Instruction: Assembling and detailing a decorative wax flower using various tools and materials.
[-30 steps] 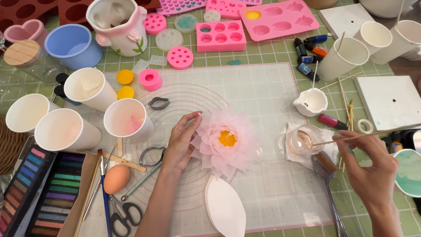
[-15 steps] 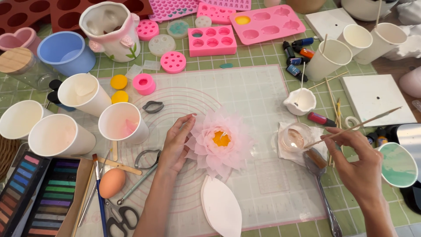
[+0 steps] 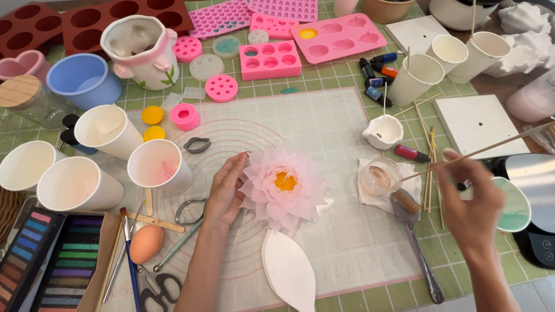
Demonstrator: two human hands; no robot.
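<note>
A pale pink layered flower (image 3: 284,188) with a yellow centre lies in the middle of a translucent mat (image 3: 324,133). My left hand (image 3: 226,190) rests flat on the mat with its fingers touching the flower's left petals. My right hand (image 3: 475,205) is raised at the right and pinches a long thin wooden stick (image 3: 497,145). The stick's tip points toward a small clear glass dish (image 3: 380,177) on a white tissue. A metal spoon (image 3: 417,242) lies just below the dish. A white leaf-shaped mould (image 3: 287,270) sits below the flower.
Paper cups (image 3: 159,166) stand at the left, with a pastel chalk box (image 3: 43,260), an egg (image 3: 145,243) and scissors (image 3: 155,289). Pink silicone moulds (image 3: 272,59), a white vase (image 3: 140,51) and a blue bowl (image 3: 84,81) line the back. A small white pitcher (image 3: 383,130), dye bottles (image 3: 376,72) and a scale (image 3: 529,196) are right.
My right hand has lifted the stick up and to the right, away from the glass dish. The view has shifted slightly; my left hand stays on the flower.
</note>
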